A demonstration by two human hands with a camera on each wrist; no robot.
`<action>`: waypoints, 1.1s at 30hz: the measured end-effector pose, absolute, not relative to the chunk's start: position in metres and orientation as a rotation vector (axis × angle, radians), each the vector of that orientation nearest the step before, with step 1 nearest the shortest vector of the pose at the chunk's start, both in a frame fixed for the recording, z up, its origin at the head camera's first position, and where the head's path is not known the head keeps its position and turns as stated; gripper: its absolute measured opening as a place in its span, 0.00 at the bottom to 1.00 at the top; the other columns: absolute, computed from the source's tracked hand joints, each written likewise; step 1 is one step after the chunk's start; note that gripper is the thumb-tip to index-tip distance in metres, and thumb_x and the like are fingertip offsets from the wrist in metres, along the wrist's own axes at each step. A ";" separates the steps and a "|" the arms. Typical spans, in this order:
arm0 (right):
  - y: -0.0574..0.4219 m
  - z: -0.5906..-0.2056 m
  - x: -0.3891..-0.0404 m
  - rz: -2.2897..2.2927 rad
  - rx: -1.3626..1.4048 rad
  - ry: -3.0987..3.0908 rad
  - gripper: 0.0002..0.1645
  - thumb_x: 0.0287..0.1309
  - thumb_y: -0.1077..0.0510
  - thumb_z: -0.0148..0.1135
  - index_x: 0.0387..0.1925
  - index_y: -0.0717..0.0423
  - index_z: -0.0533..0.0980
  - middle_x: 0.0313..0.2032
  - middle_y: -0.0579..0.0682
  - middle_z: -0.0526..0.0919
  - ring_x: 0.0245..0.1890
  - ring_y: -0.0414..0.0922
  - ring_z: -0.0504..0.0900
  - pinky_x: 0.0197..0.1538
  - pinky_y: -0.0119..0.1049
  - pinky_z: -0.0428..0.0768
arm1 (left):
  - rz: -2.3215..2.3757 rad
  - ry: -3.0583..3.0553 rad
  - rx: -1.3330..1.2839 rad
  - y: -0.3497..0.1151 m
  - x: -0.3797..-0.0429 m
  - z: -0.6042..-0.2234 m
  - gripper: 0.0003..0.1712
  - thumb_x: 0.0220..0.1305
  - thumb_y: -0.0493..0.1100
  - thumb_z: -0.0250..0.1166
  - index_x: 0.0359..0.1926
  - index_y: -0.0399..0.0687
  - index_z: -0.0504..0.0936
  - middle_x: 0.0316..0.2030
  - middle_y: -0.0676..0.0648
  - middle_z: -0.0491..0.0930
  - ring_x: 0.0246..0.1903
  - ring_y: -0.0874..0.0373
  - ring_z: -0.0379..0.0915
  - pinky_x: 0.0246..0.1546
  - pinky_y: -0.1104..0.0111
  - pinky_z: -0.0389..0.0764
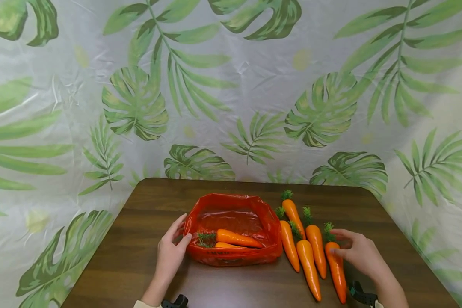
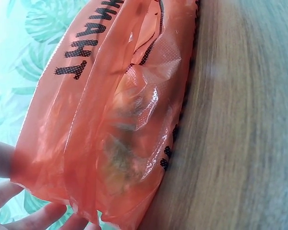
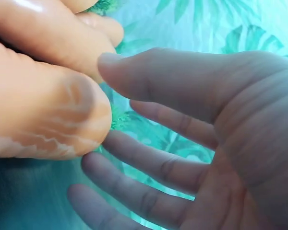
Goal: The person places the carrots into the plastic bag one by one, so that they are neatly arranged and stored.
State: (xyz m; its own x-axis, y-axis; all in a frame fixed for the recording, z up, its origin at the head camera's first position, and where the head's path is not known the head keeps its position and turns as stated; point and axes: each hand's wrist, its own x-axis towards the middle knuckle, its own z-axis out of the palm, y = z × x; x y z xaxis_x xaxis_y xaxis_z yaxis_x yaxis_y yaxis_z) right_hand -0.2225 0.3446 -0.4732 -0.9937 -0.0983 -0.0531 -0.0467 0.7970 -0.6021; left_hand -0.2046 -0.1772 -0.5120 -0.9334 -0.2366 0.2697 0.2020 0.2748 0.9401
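A red plastic bag (image 1: 231,259) lies on the table with its mouth spread wide. My left hand (image 1: 172,248) holds the bag's left edge, thumb at the rim and fingers along the outside; in the left wrist view its fingers (image 2: 43,216) show at the bag's edge. Inside lie two orange carrots, the upper carrot (image 1: 238,238) in fuller view. On the right, my right hand (image 1: 359,252) is around the leafy end of the rightmost carrot (image 1: 336,273), with thumb and fingers spread apart. In the right wrist view, the fingertips are right at that carrot's thick end (image 3: 81,115).
Several more carrots lie between the bag and my right hand, among them a front carrot (image 1: 309,269) and a back carrot (image 1: 292,214). Beyond the brown table (image 1: 138,239) hangs a leaf-patterned sheet (image 1: 254,102).
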 end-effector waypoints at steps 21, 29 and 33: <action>0.332 -0.479 -0.223 -1.069 0.002 2.736 0.42 0.48 0.53 0.79 0.64 0.59 0.74 0.60 0.71 0.75 0.27 0.47 0.84 0.27 0.42 0.84 | -1.684 -2.216 0.033 -0.175 -0.203 -0.509 0.32 0.64 0.31 0.68 0.68 0.53 0.76 0.60 0.42 0.79 0.52 0.44 0.79 0.47 0.58 0.84; 0.333 -0.477 -0.229 -0.916 -0.067 2.823 0.42 0.47 0.51 0.79 0.65 0.54 0.75 0.56 0.67 0.79 0.33 0.47 0.82 0.33 0.44 0.78 | -1.729 -2.188 0.018 -0.177 -0.203 -0.512 0.31 0.65 0.33 0.68 0.67 0.57 0.77 0.59 0.43 0.79 0.53 0.45 0.79 0.45 0.61 0.85; 0.334 -0.474 -0.231 -0.901 -0.082 2.850 0.42 0.49 0.52 0.77 0.66 0.54 0.73 0.56 0.69 0.79 0.37 0.51 0.82 0.33 0.43 0.76 | -1.724 -2.188 0.026 -0.178 -0.203 -0.513 0.31 0.64 0.32 0.68 0.67 0.58 0.77 0.59 0.43 0.79 0.52 0.45 0.79 0.45 0.62 0.85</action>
